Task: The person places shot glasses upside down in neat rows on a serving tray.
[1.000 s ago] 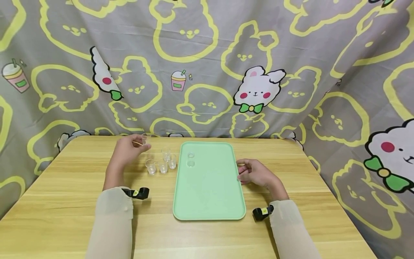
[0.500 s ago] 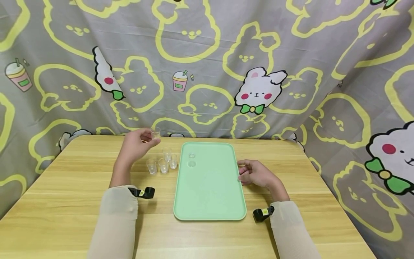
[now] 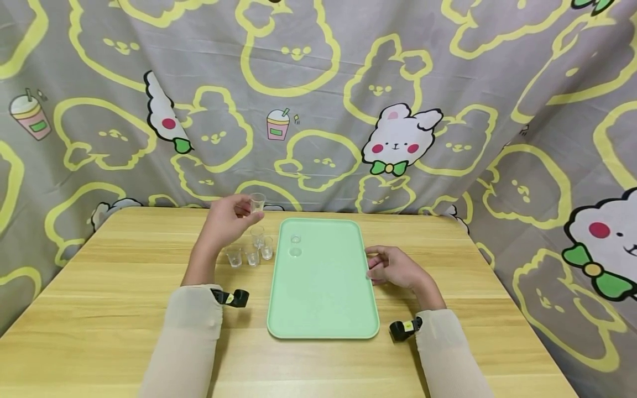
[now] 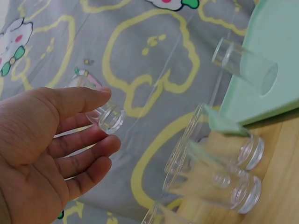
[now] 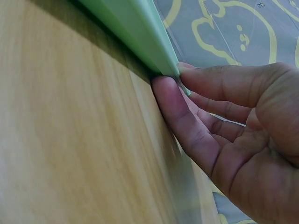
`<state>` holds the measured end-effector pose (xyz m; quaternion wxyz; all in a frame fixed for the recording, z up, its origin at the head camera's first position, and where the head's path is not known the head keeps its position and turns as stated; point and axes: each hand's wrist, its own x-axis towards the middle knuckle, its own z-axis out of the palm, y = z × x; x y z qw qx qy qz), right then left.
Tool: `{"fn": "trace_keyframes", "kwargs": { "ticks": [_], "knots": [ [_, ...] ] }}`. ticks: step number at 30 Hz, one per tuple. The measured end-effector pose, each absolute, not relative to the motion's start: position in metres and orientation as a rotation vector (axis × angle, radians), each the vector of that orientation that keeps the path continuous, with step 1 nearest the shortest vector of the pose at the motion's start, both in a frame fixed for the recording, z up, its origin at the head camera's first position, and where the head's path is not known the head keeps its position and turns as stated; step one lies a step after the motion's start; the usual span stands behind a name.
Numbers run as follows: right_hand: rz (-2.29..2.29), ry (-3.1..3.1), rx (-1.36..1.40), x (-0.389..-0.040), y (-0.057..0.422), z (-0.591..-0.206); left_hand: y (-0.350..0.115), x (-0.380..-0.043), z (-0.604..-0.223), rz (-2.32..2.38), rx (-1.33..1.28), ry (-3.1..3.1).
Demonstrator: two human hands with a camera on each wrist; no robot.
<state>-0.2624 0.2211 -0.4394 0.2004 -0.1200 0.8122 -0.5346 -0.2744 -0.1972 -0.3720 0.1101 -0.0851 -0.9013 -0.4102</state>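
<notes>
My left hand (image 3: 228,219) holds a clear shot glass (image 3: 257,203) between thumb and fingers, raised above the back of the table, its thick base (image 4: 112,120) showing past the fingertips in the left wrist view. Below it, several more clear shot glasses (image 3: 234,256) stand grouped on the table, left of a light green tray (image 3: 323,298). One shot glass (image 4: 245,66) stands mouth down on the tray, near its far left corner. My right hand (image 3: 395,266) pinches the tray's right rim; in the right wrist view the thumb and a finger (image 5: 170,95) grip that edge.
The wooden table (image 3: 109,309) runs back to a grey patterned curtain (image 3: 318,99), which hangs along the rear and right sides. Black wrist cameras (image 3: 234,298) sit on both cuffs.
My left hand has lifted the shot glass and carried it to the right, over the far side of the grouped glasses. The right hand and the tray have stayed in place.
</notes>
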Motion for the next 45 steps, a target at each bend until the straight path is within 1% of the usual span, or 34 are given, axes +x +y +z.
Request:
{"fn": "trace_keyframes", "kwargs": {
  "ticks": [13, 28, 40, 45],
  "knots": [
    [-1.501, 2.260, -0.343, -0.262, 0.222, -0.440, -0.169, -0.276, -0.375, -1.234, -0.354, -2.646],
    [-1.494, 2.268, -0.337, -0.262, 0.222, -0.439, -0.131, -0.277, -0.382, -1.281, -0.551, -2.622],
    [-1.498, 2.272, -0.336, -0.261, 0.222, -0.437, -0.115, -0.276, -0.386, -1.235, -0.612, -2.690],
    [-1.496, 2.273, -0.336, -0.260, 0.220, -0.436, -0.112, -0.277, -0.389, -1.253, -0.589, -2.687]
  ]
}}
